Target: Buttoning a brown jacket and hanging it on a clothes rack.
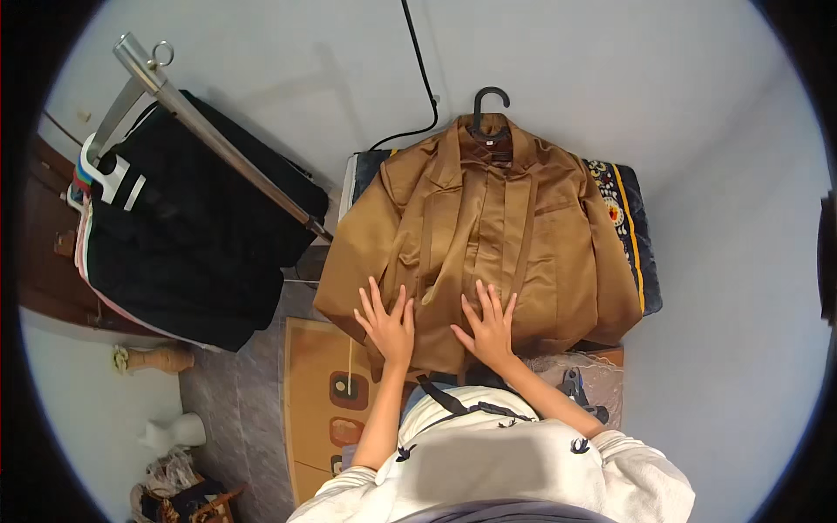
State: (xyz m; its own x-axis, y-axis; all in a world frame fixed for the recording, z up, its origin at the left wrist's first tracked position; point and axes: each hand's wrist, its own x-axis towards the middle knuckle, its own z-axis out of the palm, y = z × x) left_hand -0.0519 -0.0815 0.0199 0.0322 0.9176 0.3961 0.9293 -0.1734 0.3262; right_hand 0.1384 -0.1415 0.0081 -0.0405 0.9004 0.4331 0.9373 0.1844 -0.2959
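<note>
A shiny brown jacket (475,227) lies spread front side up on a cloth-covered table, its collar toward the wall. A black hanger (491,98) sits inside its collar, with the hook pointing up past the neck. My left hand (388,327) rests flat with spread fingers on the jacket's lower left front. My right hand (490,327) lies likewise near the middle of the hem, fingers apart. Neither hand grips the fabric. Both sleeves lie along the jacket's sides, and small creases show across the front.
Dark patterned cloth (623,218) shows at the table's right side. On the left, black garments (192,227) hang by a metal rack (209,131). A black cable (421,70) runs down the wall. A tan patterned mat (318,410) lies on the grey floor (231,410).
</note>
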